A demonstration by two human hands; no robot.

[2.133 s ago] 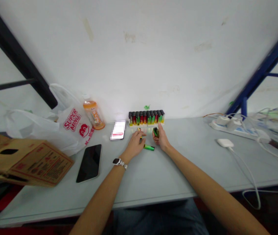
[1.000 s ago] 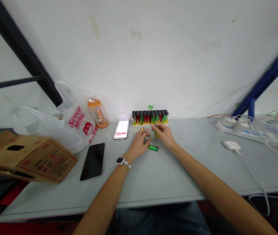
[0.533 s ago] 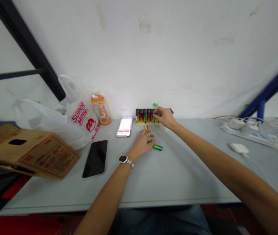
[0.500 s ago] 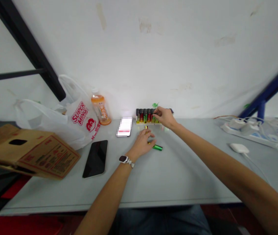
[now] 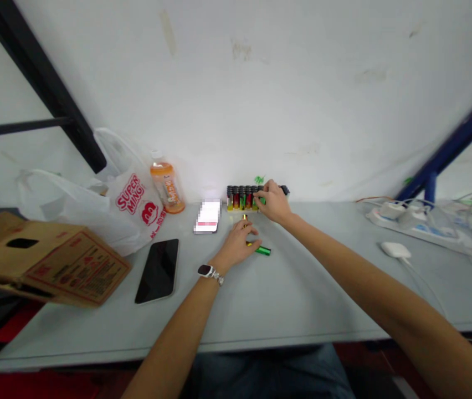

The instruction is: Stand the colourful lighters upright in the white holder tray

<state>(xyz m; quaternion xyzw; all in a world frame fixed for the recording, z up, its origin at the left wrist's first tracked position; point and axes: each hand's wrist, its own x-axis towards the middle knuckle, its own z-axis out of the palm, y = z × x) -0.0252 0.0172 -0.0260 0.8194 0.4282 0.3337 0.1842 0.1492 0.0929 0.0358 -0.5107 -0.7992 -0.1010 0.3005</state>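
A row of small upright cylinders [image 5: 242, 198], battery-like with dark tops and red, green or yellow bodies, stands against the wall. My right hand [image 5: 275, 202] is at the row's right part, thumb and fingers pinched round one of these cylinders; the hand hides several others. My left hand [image 5: 238, 244] rests low over the table in front, fingers curved and thumb apart from them. Under and beside its thumb lies a green cylinder [image 5: 264, 250] with a yellow end. Just beyond its index finger shows the tip of a gold-coloured cylinder [image 5: 245, 217].
Left of the row lies a phone with a lit, blurred screen [image 5: 208, 216], and nearer a dark phone [image 5: 158, 271]. An orange drink bottle [image 5: 167, 185], a plastic bag [image 5: 134, 213] and a cardboard box [image 5: 73, 266] stand left. A power strip [image 5: 419, 227] and white charger [image 5: 396, 250] lie right.
The view has shifted slightly, moving everything a little left in the picture. My right hand stays at the row and my left hand by the green cylinder, with hardly any change.
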